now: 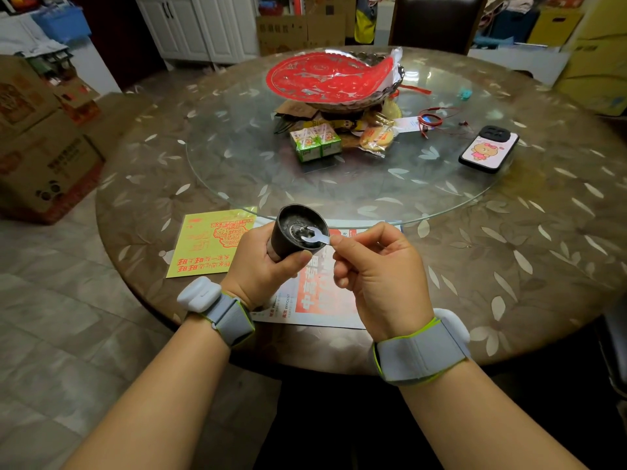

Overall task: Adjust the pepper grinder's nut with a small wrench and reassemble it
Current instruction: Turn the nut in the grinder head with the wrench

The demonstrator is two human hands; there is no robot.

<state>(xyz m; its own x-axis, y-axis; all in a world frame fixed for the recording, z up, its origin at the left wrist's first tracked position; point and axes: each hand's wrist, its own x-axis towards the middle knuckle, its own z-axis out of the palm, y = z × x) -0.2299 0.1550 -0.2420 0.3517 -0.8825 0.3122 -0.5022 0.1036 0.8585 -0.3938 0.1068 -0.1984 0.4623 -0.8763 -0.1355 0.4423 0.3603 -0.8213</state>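
My left hand point(261, 266) grips the dark pepper grinder point(288, 244) above the table's near edge, its open end tilted up toward me. Inside that end sits a metal nut point(298, 229). A small flat silver wrench point(314, 236) lies with its jaw at the nut. My right hand point(376, 276) pinches the wrench's handle end between thumb and forefinger, just right of the grinder's rim. The grinder's lower body is hidden in my left palm.
Under my hands lie a yellow leaflet point(207, 245) and a red-and-white flyer point(319, 296) on the round patterned table point(526, 259). The glass turntable point(237, 157) carries a red dish point(325, 79), green boxes point(315, 144), snacks, a red cable and a phone point(488, 149). Cardboard boxes stand at left.
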